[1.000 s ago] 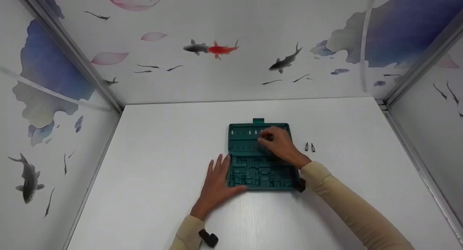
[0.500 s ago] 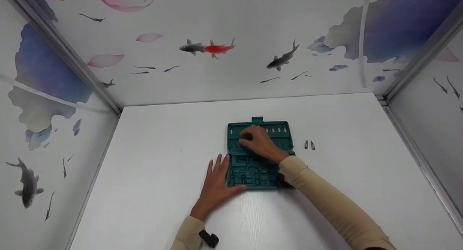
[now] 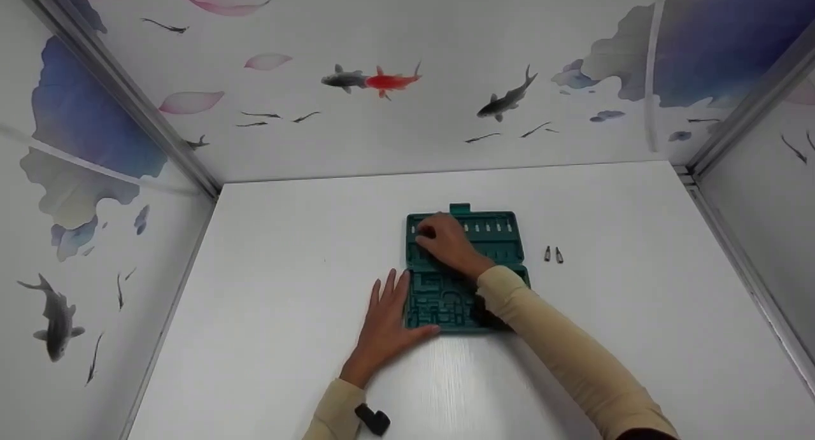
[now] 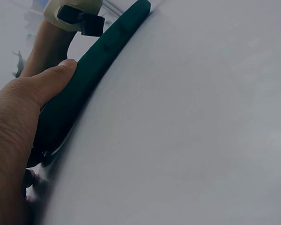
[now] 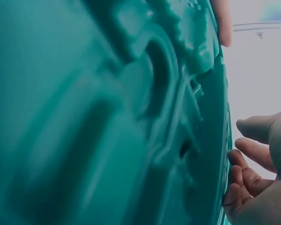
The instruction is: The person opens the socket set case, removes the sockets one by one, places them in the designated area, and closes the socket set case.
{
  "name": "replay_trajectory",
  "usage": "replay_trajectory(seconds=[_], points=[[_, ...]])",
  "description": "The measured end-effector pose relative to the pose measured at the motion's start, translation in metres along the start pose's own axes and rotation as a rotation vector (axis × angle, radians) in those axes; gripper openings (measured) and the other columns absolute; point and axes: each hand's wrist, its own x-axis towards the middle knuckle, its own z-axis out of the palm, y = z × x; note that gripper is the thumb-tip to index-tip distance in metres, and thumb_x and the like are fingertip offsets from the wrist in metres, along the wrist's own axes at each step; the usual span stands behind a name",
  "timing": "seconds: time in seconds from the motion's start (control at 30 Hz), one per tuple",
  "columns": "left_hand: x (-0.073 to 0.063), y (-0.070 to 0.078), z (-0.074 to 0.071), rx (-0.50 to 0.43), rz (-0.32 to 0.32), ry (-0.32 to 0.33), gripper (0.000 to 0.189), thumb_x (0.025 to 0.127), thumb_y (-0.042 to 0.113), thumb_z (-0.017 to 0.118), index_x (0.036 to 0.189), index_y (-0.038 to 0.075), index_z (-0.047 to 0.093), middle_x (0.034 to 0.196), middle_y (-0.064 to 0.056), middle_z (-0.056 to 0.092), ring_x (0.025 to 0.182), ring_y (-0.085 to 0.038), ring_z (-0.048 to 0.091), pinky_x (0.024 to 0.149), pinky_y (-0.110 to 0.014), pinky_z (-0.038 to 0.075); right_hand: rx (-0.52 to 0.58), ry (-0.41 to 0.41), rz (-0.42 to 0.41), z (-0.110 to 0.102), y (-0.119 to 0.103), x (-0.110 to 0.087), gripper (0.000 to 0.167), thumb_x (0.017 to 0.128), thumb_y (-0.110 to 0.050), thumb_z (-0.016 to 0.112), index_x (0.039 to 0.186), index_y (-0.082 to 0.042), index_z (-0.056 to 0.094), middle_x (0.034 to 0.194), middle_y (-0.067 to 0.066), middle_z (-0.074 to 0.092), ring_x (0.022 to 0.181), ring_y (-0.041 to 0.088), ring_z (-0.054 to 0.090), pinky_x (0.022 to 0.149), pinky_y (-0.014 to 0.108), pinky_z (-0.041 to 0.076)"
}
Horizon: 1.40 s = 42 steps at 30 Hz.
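1. Shifting left along the far half of the green case [image 3: 449, 300] over the last second, the right hand [image 3: 449, 242] no longer covers the pale pieces [image 3: 488, 228] at the right of the slot row.
2. On the left, the left hand [image 3: 386, 316] lies with fingers straight and spread beside the case, the thumb on its near edge. Steady, light pressure here probably suits the work best, since a sliding case would spoil any fine placing.
3. Between the hands, the case lies spread flat on the white table [image 3: 286, 268], its moulded half near and its slotted half far.
4. Over the left part of the slots, the right hand's fingers are curled; whether they are clamped on anything cannot be told. Good handling seems to call for squaring the fingertips to one slot and pressing gently, with the wrist raised so the sleeve [image 3: 541, 325] does not drag.
5. To the right of the case, two small metal bits [image 3: 547, 254] lie side by side on the table, apart from each other.
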Motion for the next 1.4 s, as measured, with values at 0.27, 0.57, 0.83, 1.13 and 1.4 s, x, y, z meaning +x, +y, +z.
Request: replay_trajectory(seconds=[0.27, 0.57, 0.83, 1.13, 1.4], points=[[0.001, 0.002, 0.0, -0.012, -0.002, 0.001, 0.124, 0.088, 0.08, 0.075, 0.177, 0.012, 0.022, 0.183, -0.016, 0.017, 0.17, -0.038, 0.01, 0.136, -0.061, 0.011, -0.071, -0.033, 0.113, 0.0, -0.025, 0.012, 0.019, 0.104, -0.001, 0.072, 0.119, 0.009, 0.078, 0.115, 0.024, 0.074, 0.111, 0.04, 0.067, 0.101, 0.058, 0.056], [-0.001, 0.002, -0.005, -0.016, 0.009, -0.002, 0.125, 0.088, 0.079, 0.075, 0.177, 0.01, 0.021, 0.183, -0.016, 0.016, 0.171, -0.034, 0.01, 0.137, -0.059, 0.007, -0.145, -0.076, 0.149, 0.006, -0.027, 0.02, 0.017, 0.104, -0.004, 0.07, 0.111, 0.01, 0.077, 0.105, 0.025, 0.07, 0.1, 0.04, 0.064, 0.093, 0.056, 0.053], [0.0, 0.0, -0.004, -0.022, 0.018, -0.005, 0.125, 0.089, 0.079, 0.075, 0.177, 0.01, 0.02, 0.183, -0.017, 0.015, 0.171, -0.034, 0.009, 0.137, -0.059, 0.007, -0.066, -0.037, 0.164, 0.009, -0.028, 0.018, 0.018, 0.103, 0.003, 0.071, 0.117, 0.011, 0.078, 0.107, 0.028, 0.072, 0.105, 0.044, 0.067, 0.099, 0.06, 0.056], [0.001, -0.003, -0.005, 0.005, 0.028, 0.005, 0.125, 0.089, 0.078, 0.076, 0.176, 0.007, 0.022, 0.182, -0.018, 0.019, 0.17, -0.035, 0.012, 0.137, -0.059, 0.007, 0.083, 0.015, 0.291, 0.012, -0.028, 0.017, 0.028, 0.101, 0.005, 0.071, 0.128, 0.009, 0.075, 0.113, 0.023, 0.07, 0.107, 0.037, 0.064, 0.101, 0.054, 0.056], [0.001, -0.001, -0.001, 0.002, 0.036, 0.004, 0.125, 0.089, 0.079, 0.075, 0.176, 0.008, 0.022, 0.182, -0.019, 0.019, 0.17, -0.035, 0.013, 0.137, -0.059, 0.009, 0.064, 0.119, 0.303, 0.017, -0.028, 0.011, 0.02, 0.103, -0.003, 0.075, 0.122, 0.005, 0.076, 0.11, 0.019, 0.07, 0.103, 0.033, 0.065, 0.094, 0.05, 0.057]])
